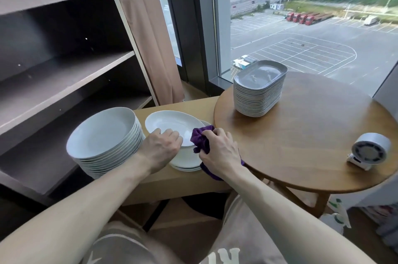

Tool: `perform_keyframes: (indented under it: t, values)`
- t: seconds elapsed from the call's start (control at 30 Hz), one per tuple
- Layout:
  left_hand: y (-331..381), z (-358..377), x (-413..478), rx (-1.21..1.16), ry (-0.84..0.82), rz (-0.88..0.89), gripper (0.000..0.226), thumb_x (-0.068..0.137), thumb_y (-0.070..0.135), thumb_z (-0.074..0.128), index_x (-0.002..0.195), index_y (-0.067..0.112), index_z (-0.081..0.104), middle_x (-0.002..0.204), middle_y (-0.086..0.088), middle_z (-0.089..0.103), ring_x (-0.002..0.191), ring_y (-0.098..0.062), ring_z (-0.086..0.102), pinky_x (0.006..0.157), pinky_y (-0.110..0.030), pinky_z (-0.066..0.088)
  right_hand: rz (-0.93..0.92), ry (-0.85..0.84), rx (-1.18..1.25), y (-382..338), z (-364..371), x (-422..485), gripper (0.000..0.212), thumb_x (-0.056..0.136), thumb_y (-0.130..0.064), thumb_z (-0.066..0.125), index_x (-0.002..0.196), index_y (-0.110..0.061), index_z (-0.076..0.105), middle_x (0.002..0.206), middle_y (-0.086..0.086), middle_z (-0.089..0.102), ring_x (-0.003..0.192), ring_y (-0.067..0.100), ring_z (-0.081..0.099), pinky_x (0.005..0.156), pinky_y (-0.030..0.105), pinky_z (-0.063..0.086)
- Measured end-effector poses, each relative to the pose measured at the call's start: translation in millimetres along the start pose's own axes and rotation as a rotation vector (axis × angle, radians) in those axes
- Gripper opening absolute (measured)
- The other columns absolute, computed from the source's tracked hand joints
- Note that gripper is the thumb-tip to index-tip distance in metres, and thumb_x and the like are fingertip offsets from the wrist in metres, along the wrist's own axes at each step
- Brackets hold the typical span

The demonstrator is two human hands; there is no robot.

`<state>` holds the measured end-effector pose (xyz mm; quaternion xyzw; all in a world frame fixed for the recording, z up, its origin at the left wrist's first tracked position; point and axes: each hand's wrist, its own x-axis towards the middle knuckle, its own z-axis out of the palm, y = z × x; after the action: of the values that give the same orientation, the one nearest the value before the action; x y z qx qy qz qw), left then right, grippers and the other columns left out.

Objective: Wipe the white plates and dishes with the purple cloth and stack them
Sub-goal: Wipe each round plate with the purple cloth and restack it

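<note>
My left hand grips the near rim of a white oval plate, tilted up above a short pile of white plates. My right hand is closed on the bunched purple cloth, which touches the plate's right edge; a tail of cloth hangs below the wrist. A tall stack of round white plates stands to the left on the low light wooden table. A tall stack of white rectangular dishes sits on the round wooden table.
A grey open shelf unit stands close on the left. A small white fan-like device sits at the round table's right edge. A brown curtain and a big window lie behind. My knees are below the low table.
</note>
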<state>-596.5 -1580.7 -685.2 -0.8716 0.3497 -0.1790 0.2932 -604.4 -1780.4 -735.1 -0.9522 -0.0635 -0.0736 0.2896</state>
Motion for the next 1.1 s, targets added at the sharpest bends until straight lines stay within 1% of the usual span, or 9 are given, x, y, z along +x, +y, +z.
perform_keyframes:
  t: [0.1, 0.2, 0.27, 0.43, 0.53, 0.63, 0.7, 0.9, 1.1]
  values:
    - [-13, -10, 0, 0.020, 0.032, -0.022, 0.035, 0.065, -0.006, 0.026, 0.063, 0.013, 0.056, 0.059, -0.006, 0.051, 0.049, -0.023, 0.049, 0.044, -0.029, 0.031, -0.005, 0.009, 0.010, -1, -2, 1, 0.036, 0.088, -0.037, 0.063, 0.122, -0.028, 0.055, 0.123, 0.001, 0.054, 0.109, 0.028, 0.047, 0.088, 0.043, 0.041]
    - [-26, -21, -1, 0.053, 0.016, -0.044, 0.024, 0.054, -0.010, 0.050, 0.062, 0.013, 0.053, 0.057, -0.005, 0.048, 0.046, -0.023, 0.046, 0.043, -0.027, 0.029, -0.022, 0.021, 0.033, -3, -3, 1, 0.043, 0.088, -0.038, 0.065, 0.129, -0.028, 0.054, 0.127, 0.002, 0.054, 0.112, 0.028, 0.047, 0.091, 0.044, 0.042]
    - [-37, -27, -4, 0.053, 0.004, -0.082, 0.028, 0.047, -0.008, 0.064, 0.064, 0.012, 0.054, 0.058, -0.006, 0.049, 0.047, -0.024, 0.047, 0.043, -0.027, 0.030, -0.030, 0.027, 0.050, -3, -4, 1, 0.046, 0.088, -0.038, 0.065, 0.132, -0.029, 0.054, 0.128, 0.001, 0.054, 0.112, 0.027, 0.047, 0.091, 0.044, 0.043]
    - [-69, -38, -22, 0.034, 0.001, -0.210, 0.030, 0.052, -0.007, 0.074, 0.068, 0.009, 0.054, 0.060, -0.008, 0.049, 0.048, -0.026, 0.048, 0.042, -0.029, 0.036, -0.040, 0.010, 0.051, -3, -3, 1, 0.047, 0.087, -0.039, 0.066, 0.132, -0.031, 0.054, 0.130, 0.000, 0.053, 0.113, 0.028, 0.047, 0.092, 0.044, 0.042]
    - [-83, -43, -37, 0.021, -0.017, -0.280, 0.027, 0.059, -0.006, 0.074, 0.070, 0.008, 0.053, 0.060, -0.009, 0.050, 0.048, -0.026, 0.049, 0.043, -0.029, 0.036, -0.050, 0.013, 0.056, -3, 0, 0, 0.049, 0.086, -0.037, 0.067, 0.133, -0.031, 0.055, 0.132, 0.001, 0.054, 0.114, 0.028, 0.047, 0.094, 0.045, 0.043]
    - [-90, -39, -54, 0.011, -0.055, -0.382, 0.019, 0.076, 0.006, 0.073, 0.078, 0.009, 0.054, 0.068, -0.007, 0.054, 0.055, -0.023, 0.047, 0.046, -0.030, 0.039, -0.067, 0.007, 0.056, -2, 5, -1, 0.053, 0.087, -0.037, 0.069, 0.138, -0.030, 0.055, 0.135, 0.002, 0.053, 0.116, 0.028, 0.047, 0.097, 0.047, 0.044]
    - [-91, -32, -66, -0.012, -0.074, -0.462, 0.017, 0.084, 0.014, 0.070, 0.083, 0.010, 0.054, 0.073, -0.006, 0.055, 0.060, -0.020, 0.042, 0.048, -0.030, 0.035, -0.074, 0.003, 0.049, -2, 7, -1, 0.054, 0.087, -0.036, 0.069, 0.140, -0.031, 0.056, 0.135, 0.002, 0.054, 0.117, 0.028, 0.047, 0.098, 0.048, 0.044]
    - [-89, -13, -100, -0.040, -0.207, -0.588, 0.013, 0.090, 0.017, 0.062, 0.095, 0.014, 0.050, 0.087, 0.000, 0.052, 0.073, -0.019, 0.047, 0.056, -0.032, 0.033, -0.089, -0.016, 0.066, -2, 12, -2, 0.055, 0.088, -0.032, 0.071, 0.141, -0.030, 0.057, 0.134, 0.003, 0.055, 0.121, 0.030, 0.045, 0.101, 0.050, 0.042]
    - [-78, -6, -118, -0.094, -0.285, -0.639, 0.026, 0.085, 0.009, 0.060, 0.089, 0.017, 0.035, 0.084, 0.003, 0.042, 0.072, -0.017, 0.042, 0.056, -0.031, 0.031, -0.084, -0.034, 0.079, -2, 11, -2, 0.056, 0.087, -0.028, 0.071, 0.141, -0.028, 0.058, 0.134, 0.008, 0.057, 0.123, 0.035, 0.047, 0.103, 0.049, 0.042]
